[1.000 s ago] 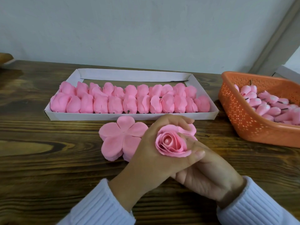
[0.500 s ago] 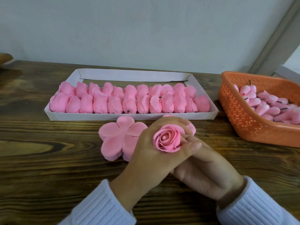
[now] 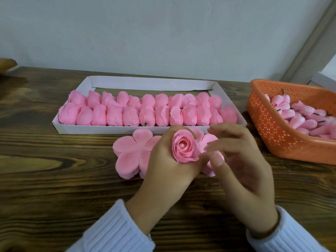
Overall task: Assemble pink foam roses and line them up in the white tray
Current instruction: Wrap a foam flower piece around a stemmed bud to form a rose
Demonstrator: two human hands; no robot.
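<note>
My left hand (image 3: 169,171) grips an assembled pink foam rose (image 3: 183,150) just in front of the white tray (image 3: 94,129), bloom facing up. My right hand (image 3: 241,160) hovers to the right of the rose with its fingers loosely spread and blurred; the thumb lies close to the rose's edge. The tray holds two rows of several pink roses (image 3: 145,115) lying on their sides. A flat stack of five-lobed pink petals (image 3: 131,155) lies on the table left of my left hand. More pink petals (image 3: 209,140) show behind my right hand.
An orange perforated basket (image 3: 272,135) stands at the right with several pink buds (image 3: 300,117) on dark stems. The back strip of the tray, behind the rows, shows bare wood. The dark wooden table (image 3: 54,188) runs back to a pale wall.
The rose's outer petals have closed up tighter. My right hand has come out from under my left hand and lifted to the right of the rose, fingers spreading.
</note>
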